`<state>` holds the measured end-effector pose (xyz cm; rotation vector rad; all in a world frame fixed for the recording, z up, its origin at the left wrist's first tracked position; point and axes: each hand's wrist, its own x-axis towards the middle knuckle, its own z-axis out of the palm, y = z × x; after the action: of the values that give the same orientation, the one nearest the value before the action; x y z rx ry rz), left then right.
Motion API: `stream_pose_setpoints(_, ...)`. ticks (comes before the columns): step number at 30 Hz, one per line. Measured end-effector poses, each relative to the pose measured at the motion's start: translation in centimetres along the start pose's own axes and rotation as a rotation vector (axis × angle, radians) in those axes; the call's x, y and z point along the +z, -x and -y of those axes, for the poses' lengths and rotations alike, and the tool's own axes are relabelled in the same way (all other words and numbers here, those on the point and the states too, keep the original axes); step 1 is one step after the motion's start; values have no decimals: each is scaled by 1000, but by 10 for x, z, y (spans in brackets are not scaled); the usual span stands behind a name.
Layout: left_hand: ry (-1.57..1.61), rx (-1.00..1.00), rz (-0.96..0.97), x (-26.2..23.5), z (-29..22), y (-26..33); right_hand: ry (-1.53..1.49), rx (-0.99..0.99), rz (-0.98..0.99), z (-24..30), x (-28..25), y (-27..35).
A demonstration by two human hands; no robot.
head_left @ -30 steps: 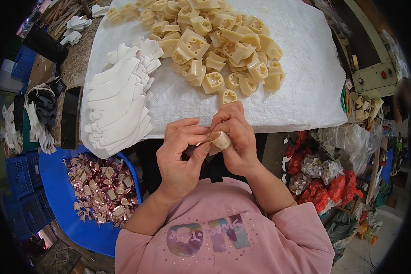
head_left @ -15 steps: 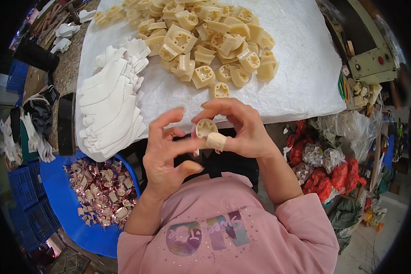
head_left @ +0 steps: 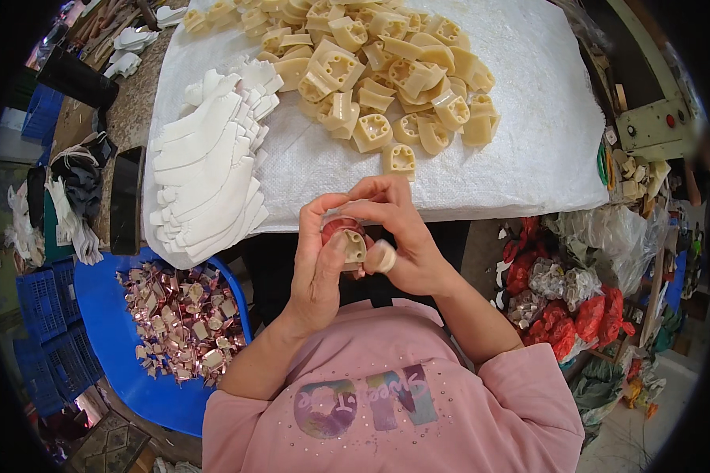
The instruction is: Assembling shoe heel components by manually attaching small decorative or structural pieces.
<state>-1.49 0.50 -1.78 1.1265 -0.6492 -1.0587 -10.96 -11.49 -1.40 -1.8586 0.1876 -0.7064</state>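
- At the far left, blue crates (head_left: 51, 347) stand on the floor, with a blue tub (head_left: 110, 331) beside them holding a heap of copper-coloured pieces (head_left: 183, 323).
- Above the tub, a stack of flat white cut-outs (head_left: 209, 169) lies fanned along the left edge of the white woven sheet (head_left: 528, 150) that covers the tabletop (head_left: 130, 118).
- The left hand (head_left: 319, 264) rises from the lower edge on a pink-sleeved forearm, palm turned inward toward the other hand, fingers curled up and over. Its grip is closed round a cream plastic piece (head_left: 353, 246) with a reddish, copper-toned part showing at its top; the thumb lies along the piece's front.
- That cream plastic piece sits in the air between the two hands, just off the near edge of the tabletop and above the person's chest.
- The right hand (head_left: 406, 240) comes in from the right with its wrist bent, fingers arched over the top to meet the left fingertips. Its thumb, wrapped in pale tape (head_left: 383, 256), presses against the side of the piece, so this grip is also closed on it.
- Behind the hands, a pile of cream moulded blocks (head_left: 379, 71) spreads across the sheet; one block lies apart, nearest the fingers.
- On the right, clear and red bags (head_left: 576, 296) of small parts lie on the floor.
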Motion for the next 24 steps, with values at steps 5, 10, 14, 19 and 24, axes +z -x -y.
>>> stream_pose_setpoints(5, 66, 140, -72, 22, 0, -6, -684, 565, 98, 14, -2, -15)
stream_pose_setpoints(10, -189, 188, -90, 26, -9, 0, -758, 521, 253, 2, -3, -7)
stream_pose_setpoints(14, -293, 294, -189, 27, -2, -1, -537, 278, 65, -2, 15, 5)
stream_pose_setpoints(19, -182, 330, -299, 22, 4, -12, -278, 95, -2, -5, 26, 9)
stream_pose_setpoints(24, -99, 285, -347, 21, 0, -15, -630, 157, -49, -1, 29, 11)
